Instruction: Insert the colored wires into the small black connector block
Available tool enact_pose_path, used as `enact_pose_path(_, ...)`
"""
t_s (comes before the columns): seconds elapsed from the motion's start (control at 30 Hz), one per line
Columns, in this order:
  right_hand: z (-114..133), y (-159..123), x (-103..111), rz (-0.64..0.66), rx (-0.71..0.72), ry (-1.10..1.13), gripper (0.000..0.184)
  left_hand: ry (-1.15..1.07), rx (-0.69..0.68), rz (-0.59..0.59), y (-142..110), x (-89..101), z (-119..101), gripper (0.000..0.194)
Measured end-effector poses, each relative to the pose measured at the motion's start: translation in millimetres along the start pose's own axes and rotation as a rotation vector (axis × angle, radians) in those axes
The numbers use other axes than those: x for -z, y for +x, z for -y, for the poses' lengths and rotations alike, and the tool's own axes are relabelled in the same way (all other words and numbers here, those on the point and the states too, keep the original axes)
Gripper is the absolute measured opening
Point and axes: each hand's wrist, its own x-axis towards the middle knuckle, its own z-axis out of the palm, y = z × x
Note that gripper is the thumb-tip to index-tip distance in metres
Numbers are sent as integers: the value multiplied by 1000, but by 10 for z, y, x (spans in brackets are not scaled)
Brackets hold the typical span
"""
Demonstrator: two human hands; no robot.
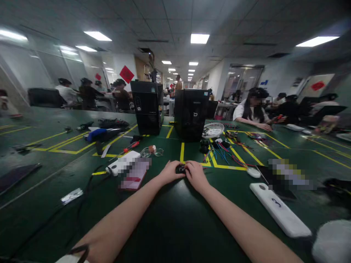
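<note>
Ahead of our hands, two black computer towers, the left tower [146, 107] and the right tower [192, 114], wall off the far side, with a narrow lane between them. To our left a white power strip [123, 163] and a red screwdriver [131, 146] lie near; to our right, tangled wires [225, 153] and a long white block [279, 213]. The green table [175, 219] between our forearms lies bare.

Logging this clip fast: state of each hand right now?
Left hand: closed on the small black part.
Right hand: closed on the same part.
</note>
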Motion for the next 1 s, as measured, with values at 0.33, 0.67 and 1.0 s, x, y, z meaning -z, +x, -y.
enact_pose_path(0.33, 44, 132, -30, 21, 47, -33, 12, -41, 49, 49, 44, 79, -2, 45)
enact_pose_path(0.67, 76, 157, -70, 35, 40, -63, 11, 1, 79, 54, 48, 81, -33, 47)
enact_pose_path(1.0, 102, 145, -35, 2, 29, -83, 10, 9, 77, 41, 48, 49, -34, 47)
